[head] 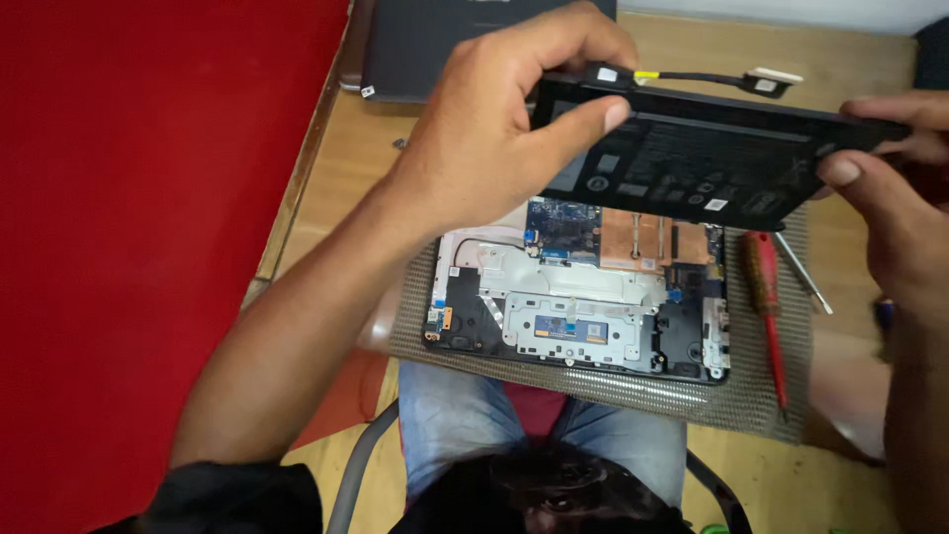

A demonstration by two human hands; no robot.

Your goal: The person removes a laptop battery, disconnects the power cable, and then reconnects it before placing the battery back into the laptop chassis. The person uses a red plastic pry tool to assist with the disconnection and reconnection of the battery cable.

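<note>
- Head view: the left hand (pixel 494 129) pinches the left end of a flat black laptop battery (pixel 702 163), thumb on its face and fingers curled over the top edge.
- The right hand (pixel 895 198) clamps the battery's right end between thumb and fingers. Both hands are closed on it, and it hangs tilted in the air, clear of the machine.
- A short cable (pixel 697 77) with a yellow band and a pale connector trails from the battery's top edge, attached to nothing.
- Below lies the opened laptop chassis (pixel 578 316) on a woven grey mat (pixel 771 396), its blue circuit board (pixel 563 225) and copper heat plate (pixel 643 240) exposed.
- A red-handled screwdriver (pixel 766 297) lies just right of the chassis, with a thin metal tool (pixel 803 274) beside it.
- A dark closed laptop (pixel 445 40) sits at the far edge of the wooden table (pixel 341 168).
- Judged step: the battery is being carried between its bay and elsewhere; which direction cannot be told. Either way, the next move calls for a level two-handed grip, keeping the loose cable off the board.
</note>
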